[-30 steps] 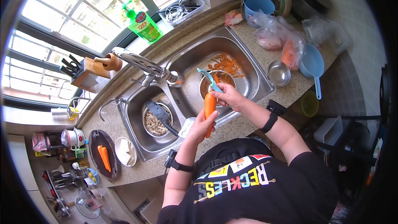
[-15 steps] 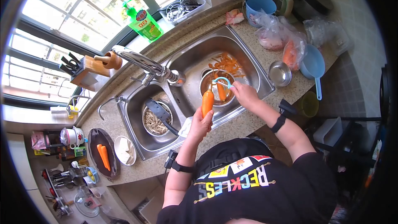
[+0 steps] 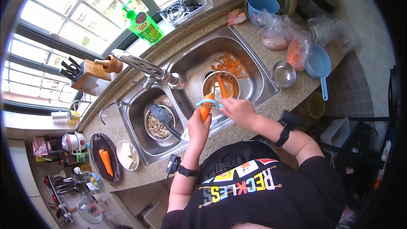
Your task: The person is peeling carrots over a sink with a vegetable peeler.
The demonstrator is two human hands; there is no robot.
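My left hand (image 3: 198,128) is closed round the lower part of a carrot (image 3: 205,113), held upright over the near rim of the sink. My right hand (image 3: 240,113) grips a light-blue peeler (image 3: 208,102), whose head lies across the carrot near its upper end. Just beyond, a metal bowl (image 3: 238,92) sits in the right basin with another carrot (image 3: 222,87) and peelings in it. Orange peelings (image 3: 231,65) are strewn on the basin floor behind that bowl.
The left basin has a bowl of pale strips (image 3: 156,128) with a dark, broad-bladed tool (image 3: 161,114) across it. On the left counter are a dark oval tray (image 3: 98,144) with carrots and a white bowl (image 3: 135,165). The faucet (image 3: 140,62) reaches over the sink; a blue strainer (image 3: 318,61) lies right.
The peeler has come down and left from above the carrot's tip onto the carrot, with my right hand following. My left hand and the carrot have shifted slightly left.
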